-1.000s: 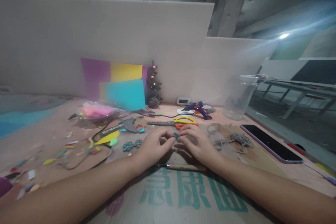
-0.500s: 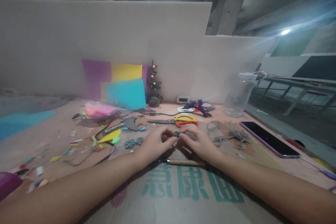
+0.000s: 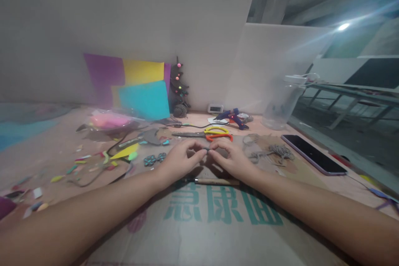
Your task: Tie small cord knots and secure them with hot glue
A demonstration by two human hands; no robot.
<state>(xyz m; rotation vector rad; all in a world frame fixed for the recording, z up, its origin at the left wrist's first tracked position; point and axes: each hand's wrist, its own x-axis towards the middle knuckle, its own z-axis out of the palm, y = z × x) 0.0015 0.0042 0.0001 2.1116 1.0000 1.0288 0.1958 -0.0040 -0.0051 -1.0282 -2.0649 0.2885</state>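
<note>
Between the fingertips of my two hands is a small dark bluish-grey piece (image 3: 207,149), mostly covered by the fingers and too small to name. My left hand (image 3: 182,158) pinches it from one side, thumb and forefinger closed. My right hand (image 3: 232,158) pinches it from the other. Below them a wooden-handled tool (image 3: 216,182) lies across the cardboard (image 3: 199,241) with green printed characters. Left of my left hand rest small grey and turquoise flower-like ornaments (image 3: 155,159). Scissors (image 3: 205,134) with yellow and orange handles lie just beyond the hands.
A dark blue hot glue gun (image 3: 235,118) sits behind the scissors. To the right are grey cord (image 3: 280,151), a phone (image 3: 313,154) and a clear plastic jug (image 3: 277,104). Coloured scraps (image 3: 81,162) lie scattered at the left. Coloured sheets (image 3: 143,99) lean on the white board.
The camera view has tilted down, so everything sits higher in the picture. My fingertips have drawn closer together around the small piece, which is now less visible.
</note>
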